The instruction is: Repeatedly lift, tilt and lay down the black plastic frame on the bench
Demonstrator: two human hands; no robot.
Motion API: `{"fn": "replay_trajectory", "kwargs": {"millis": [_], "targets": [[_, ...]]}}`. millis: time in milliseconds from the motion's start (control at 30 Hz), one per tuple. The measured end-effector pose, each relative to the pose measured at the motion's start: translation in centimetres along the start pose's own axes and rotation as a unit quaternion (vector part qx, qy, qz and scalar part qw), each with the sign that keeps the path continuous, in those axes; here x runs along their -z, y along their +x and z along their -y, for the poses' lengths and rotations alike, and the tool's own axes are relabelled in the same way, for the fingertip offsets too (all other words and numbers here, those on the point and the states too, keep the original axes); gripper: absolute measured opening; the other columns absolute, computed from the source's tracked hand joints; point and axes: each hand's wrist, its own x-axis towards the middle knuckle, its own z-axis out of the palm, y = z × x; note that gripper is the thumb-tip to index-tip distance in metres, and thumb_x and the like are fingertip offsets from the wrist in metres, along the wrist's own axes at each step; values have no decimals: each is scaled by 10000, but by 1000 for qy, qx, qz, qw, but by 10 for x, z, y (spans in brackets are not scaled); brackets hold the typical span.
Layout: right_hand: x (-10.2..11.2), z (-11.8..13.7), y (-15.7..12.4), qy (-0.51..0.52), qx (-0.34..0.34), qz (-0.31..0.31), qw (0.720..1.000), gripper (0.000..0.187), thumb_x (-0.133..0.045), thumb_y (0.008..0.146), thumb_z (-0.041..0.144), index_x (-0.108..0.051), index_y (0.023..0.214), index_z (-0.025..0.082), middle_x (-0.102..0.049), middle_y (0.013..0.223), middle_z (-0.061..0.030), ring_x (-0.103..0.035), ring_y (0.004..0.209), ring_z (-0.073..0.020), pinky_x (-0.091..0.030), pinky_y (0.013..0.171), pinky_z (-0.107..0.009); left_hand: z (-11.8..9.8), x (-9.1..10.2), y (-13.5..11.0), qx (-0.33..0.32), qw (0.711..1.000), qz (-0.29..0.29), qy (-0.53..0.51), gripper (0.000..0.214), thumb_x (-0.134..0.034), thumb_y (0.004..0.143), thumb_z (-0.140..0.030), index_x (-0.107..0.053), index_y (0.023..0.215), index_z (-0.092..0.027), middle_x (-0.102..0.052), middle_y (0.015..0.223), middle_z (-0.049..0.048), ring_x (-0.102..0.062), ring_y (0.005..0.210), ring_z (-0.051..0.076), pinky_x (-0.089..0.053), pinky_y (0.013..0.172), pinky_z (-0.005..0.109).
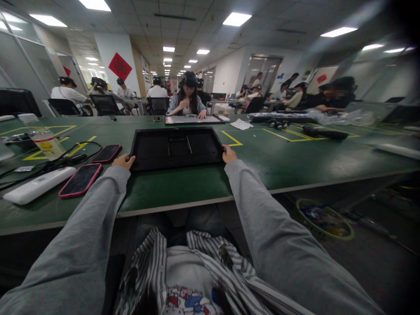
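A flat black rectangular tray-like panel (177, 148) lies on the green table (282, 162) straight ahead of me. My left hand (124, 161) grips its near left corner, fingers curled over the edge. My right hand (229, 154) holds its right edge the same way. Both arms are in grey sleeves and stretched forward.
Two phones in red cases (81, 180) (106, 153), a white power bank (36, 185), cables and a drink cup (47, 143) lie to the left. Across the table a seated person works on a white panel (193, 119). Black tools (323, 131) lie right. A basket (324, 219) sits on the floor.
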Motion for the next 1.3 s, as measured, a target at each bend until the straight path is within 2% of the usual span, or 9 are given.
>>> {"fn": "replay_trajectory", "kwargs": {"millis": [333,600,1300], "targets": [[5,6,-4,-7,-34,13,999,535,-432,854,126,-465,1379,228,-650,1164,-90,-601,1056,-234,-441,966,-373,-3,2,-2,-1,1000,-2,9,558,-447,876,-519,-568,1325,-210,-664,1197,93,-595,1115,275,-446,918,350],[7,7,-6,-2,-36,19,999,529,-434,868,119,-460,1387,218,-636,1198,-106,-589,1098,-247,-443,974,-408,3,-3,3,-12,1000,-14,10,567,-443,870,-530,-570,1325,-217,-667,1190,88,-598,1100,284,-450,910,365],[9,10,-8,-4,-38,20,999,542,-419,856,119,-457,1386,222,-637,1203,-96,-593,1085,-236,-431,983,-389,1,0,0,-9,1000,-12,15,571,-445,870,-525,-570,1324,-202,-663,1200,95,-593,1109,274,-446,923,354]]}}
